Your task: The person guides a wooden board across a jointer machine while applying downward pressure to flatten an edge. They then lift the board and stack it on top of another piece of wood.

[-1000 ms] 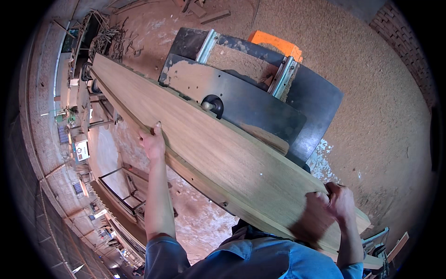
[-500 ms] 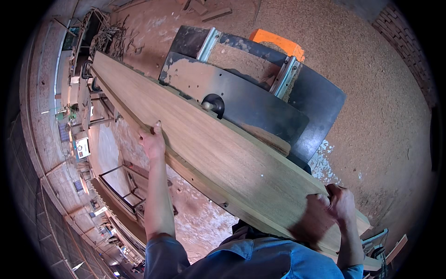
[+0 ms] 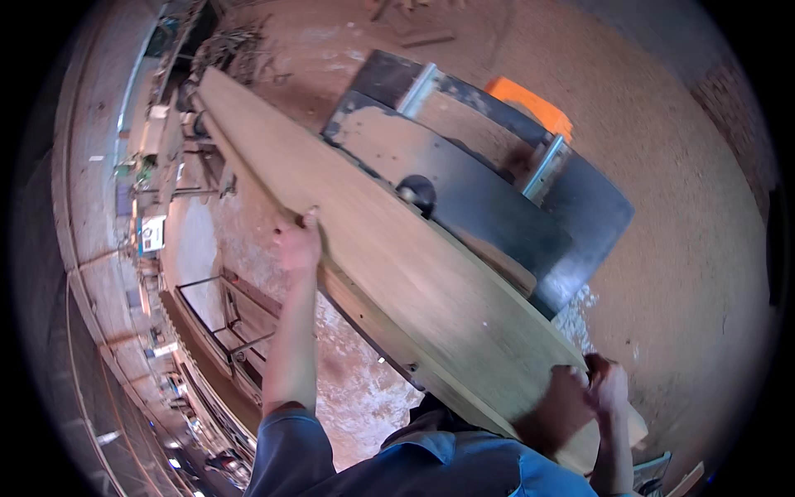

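A long, pale wooden board [image 3: 397, 273] runs diagonally from the far left to the near right in front of me. My left hand [image 3: 298, 242] grips its near-left edge, thumb over the top face. Toward the board's near-right end, my right hand [image 3: 609, 388] is closed at the far edge, its fingers partly in shadow. The board's far edge lies along a dark-topped machine table [image 3: 497, 240], beside a round black spindle part [image 3: 416, 192]. The board hides whatever is under it.
Two metal rails [image 3: 542, 170] and an orange block-shaped part [image 3: 530, 106] sit on the machine's far side. Sawdust [image 3: 679, 232] covers the floor to the right. A dark metal frame [image 3: 224, 311] stands at the left; wood scraps [image 3: 426, 38] lie at the back.
The view has turned slightly, so the machine and the board's far end appear further right. Both hands keep their places on the board.
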`<state>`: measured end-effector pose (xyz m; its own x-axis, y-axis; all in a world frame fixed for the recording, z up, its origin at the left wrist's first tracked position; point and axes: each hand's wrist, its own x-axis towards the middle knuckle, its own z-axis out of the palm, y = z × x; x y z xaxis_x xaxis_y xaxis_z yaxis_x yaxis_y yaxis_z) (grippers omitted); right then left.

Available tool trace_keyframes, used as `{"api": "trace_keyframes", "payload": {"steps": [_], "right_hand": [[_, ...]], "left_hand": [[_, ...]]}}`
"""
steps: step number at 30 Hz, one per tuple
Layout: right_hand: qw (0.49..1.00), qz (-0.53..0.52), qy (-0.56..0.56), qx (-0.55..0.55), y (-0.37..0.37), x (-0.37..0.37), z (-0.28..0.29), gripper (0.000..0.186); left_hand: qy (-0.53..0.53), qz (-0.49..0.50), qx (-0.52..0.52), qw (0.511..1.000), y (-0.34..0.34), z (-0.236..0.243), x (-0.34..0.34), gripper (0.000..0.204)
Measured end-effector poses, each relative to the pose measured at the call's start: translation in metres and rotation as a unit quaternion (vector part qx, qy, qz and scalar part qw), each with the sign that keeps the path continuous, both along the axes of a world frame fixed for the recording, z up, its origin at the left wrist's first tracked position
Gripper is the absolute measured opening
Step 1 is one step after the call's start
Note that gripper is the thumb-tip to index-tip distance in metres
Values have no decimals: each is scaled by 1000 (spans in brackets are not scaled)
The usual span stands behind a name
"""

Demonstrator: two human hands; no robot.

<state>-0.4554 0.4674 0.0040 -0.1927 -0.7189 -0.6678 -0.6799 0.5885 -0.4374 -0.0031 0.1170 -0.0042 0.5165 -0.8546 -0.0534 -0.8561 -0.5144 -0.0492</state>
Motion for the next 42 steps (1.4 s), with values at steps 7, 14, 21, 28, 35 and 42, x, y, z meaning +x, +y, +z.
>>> {"api": "trace_keyframes", "payload": {"steps": [7,14,21,28,35,42], "right_hand": [[996,26,22,-83,14,0,-19,73],[998,43,26,23,17,-10,-27,49],[998,39,23,37,9,-5,-13,52],[996,-5,1,-84,15,-5,-19,66],[999,18,13,-29,5,-2,-8,62],[997,25,12,-73,5,0,-5,59]], "left_hand": [[44,16,-64,997,2,22,-23,82],[105,46,-36,993,6,22,-24,90],[111,51,-26,992,10,30,-26,94],[61,16,-60,996,3,18,-28,86],[66,3,-74,995,7,0,-3,87],[56,18,-47,997,-1,6,-11,90]]}}
